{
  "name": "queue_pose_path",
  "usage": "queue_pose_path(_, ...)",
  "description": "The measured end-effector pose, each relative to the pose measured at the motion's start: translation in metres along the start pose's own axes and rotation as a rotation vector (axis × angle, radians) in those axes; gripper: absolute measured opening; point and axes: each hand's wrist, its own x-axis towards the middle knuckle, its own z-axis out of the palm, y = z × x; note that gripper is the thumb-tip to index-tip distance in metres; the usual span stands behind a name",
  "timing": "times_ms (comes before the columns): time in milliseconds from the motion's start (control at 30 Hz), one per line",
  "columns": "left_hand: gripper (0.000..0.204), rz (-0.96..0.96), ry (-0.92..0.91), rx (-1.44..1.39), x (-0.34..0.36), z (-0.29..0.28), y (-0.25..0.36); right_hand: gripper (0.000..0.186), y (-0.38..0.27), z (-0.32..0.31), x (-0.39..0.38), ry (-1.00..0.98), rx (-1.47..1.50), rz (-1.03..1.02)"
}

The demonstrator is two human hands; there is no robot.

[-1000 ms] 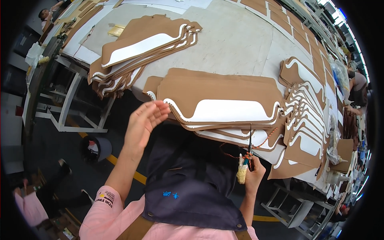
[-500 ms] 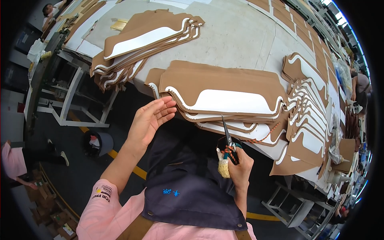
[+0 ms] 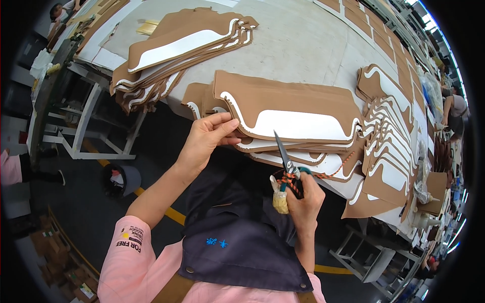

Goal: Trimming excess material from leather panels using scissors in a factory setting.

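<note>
On the table edge before me lies a pile of brown cut pieces (image 3: pixel 283 96), each with a white shaped band (image 3: pixel 298 123). My left hand (image 3: pixel 212 136) pinches the top piece at its curved left edge, lifting it slightly. My right hand (image 3: pixel 307 197) grips long scissors (image 3: pixel 283 156), their handle bound with pale yellow wrapping and orange-black cord, blades pointing up at the piece's lower edge. Whether the blade tips touch it, I cannot tell. Similar piles stand at upper left (image 3: pixel 182 43) and in a fanned row at the right (image 3: pixel 391 182).
The grey worktable (image 3: pixel 313 45) carries more brown sheets toward the back right. A metal-framed bench (image 3: pixel 78 154) stands left, a dark bin (image 3: pixel 134 174) below it. Clear plastic bundles (image 3: pixel 432 101) lie right. Other people appear at far left (image 3: pixel 12 166), upper left and right (image 3: pixel 457 106).
My left hand moves up and right from beside the pile to pinch the top piece's edge. The scissors rise and shift left toward that piece, their tips higher than before.
</note>
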Motion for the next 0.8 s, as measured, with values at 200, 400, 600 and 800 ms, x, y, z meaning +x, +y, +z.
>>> queue_pose_path(200, 0.022, 0.068, 0.015, -0.265, 0.003, 0.003, -0.015, 0.063, -0.015, 0.020, 0.064, 0.013, 0.113, -0.194)
queue_pose_path(400, 0.022, 0.142, 0.066, -0.243, 0.004, 0.008, -0.024, 0.048, -0.018, 0.047, 0.088, -0.033, 0.263, -0.076)
queue_pose_path(600, 0.016, 0.159, 0.103, -0.276, 0.000, 0.011, -0.026, 0.033, -0.006, 0.059, 0.087, 0.185, 0.379, 0.000)
queue_pose_path(800, 0.017, 0.100, 0.113, -0.191, -0.014, 0.005, -0.025, 0.028, -0.005, 0.054, 0.065, 0.342, 0.366, 0.043)
